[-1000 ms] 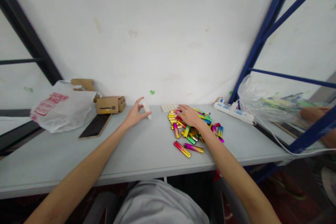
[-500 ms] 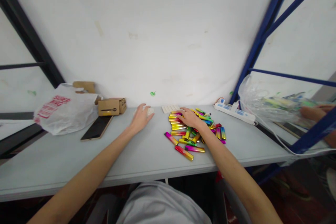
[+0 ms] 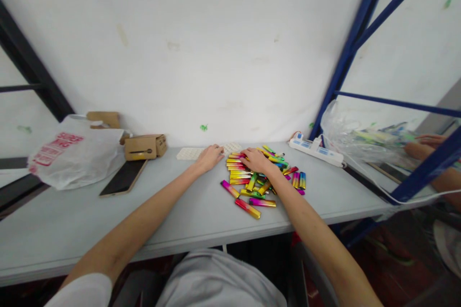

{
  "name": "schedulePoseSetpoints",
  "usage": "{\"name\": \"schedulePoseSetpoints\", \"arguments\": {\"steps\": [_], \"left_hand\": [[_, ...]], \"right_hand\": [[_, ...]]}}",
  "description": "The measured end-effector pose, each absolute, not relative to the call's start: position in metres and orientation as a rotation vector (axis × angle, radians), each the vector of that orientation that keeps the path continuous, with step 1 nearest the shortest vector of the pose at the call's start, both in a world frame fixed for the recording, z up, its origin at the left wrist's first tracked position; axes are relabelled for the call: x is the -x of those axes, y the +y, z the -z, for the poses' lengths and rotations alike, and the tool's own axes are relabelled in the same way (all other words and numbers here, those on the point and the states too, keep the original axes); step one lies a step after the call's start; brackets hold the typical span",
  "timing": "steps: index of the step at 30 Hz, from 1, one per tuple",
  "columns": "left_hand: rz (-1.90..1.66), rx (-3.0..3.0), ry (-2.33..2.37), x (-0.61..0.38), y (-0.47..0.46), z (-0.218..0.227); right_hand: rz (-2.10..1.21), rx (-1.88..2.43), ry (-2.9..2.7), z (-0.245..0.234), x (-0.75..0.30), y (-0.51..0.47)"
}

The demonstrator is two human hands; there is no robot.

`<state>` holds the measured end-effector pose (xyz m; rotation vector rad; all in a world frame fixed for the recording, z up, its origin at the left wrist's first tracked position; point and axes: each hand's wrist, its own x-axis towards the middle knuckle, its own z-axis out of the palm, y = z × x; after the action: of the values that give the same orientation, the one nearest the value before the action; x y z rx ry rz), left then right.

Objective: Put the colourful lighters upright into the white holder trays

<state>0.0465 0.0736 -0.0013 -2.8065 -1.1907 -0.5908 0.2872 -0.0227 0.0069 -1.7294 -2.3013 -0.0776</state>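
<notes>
A pile of shiny lighters (image 3: 248, 208) in rainbow metallic colours lies in the middle of the table, partly lined up in a row on its left side. My right hand (image 3: 256, 160) rests over the row's far end, fingers stretched out and touching lighters there. Just left of the row, my left hand (image 3: 212, 158) has its fingers drawn together near the thumb; anything between them is too small to make out. Behind it lies a white sheet (image 3: 189, 153) with rows of small marks, and a second white sheet (image 3: 233, 147) sits between my hands, against the wall.
On the left are a white plastic bag (image 3: 79, 153), a cardboard box (image 3: 144, 147) and a dark phone (image 3: 124, 178). A power strip (image 3: 317, 149) with a cable lies right of the pile, beside a blue frame (image 3: 345, 62). Beyond it shows another person's hand (image 3: 419, 148).
My left hand has moved right, off the left white sheet and closer to the lighters. My right hand stays over the row. The camera view has shifted slightly.
</notes>
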Motion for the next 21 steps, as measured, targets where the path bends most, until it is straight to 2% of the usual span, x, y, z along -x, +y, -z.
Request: {"name": "schedulePoseSetpoints", "arguments": {"steps": [9,16,21], "left_hand": [[0.978,2.795,-1.272,-0.026,0.055,-0.005],[1.214,2.762,-1.290,0.044,-0.001,-0.040],[1.082,2.746,-1.282,0.113,-0.067,-0.051]], "right_hand": [[0.098,1.657,-2.268,-0.013,-0.286,-0.031],[0.065,1.503,-2.276,-0.027,-0.275,-0.053],[0.053,1.341,-2.314,-0.041,-0.251,-0.068]]}}
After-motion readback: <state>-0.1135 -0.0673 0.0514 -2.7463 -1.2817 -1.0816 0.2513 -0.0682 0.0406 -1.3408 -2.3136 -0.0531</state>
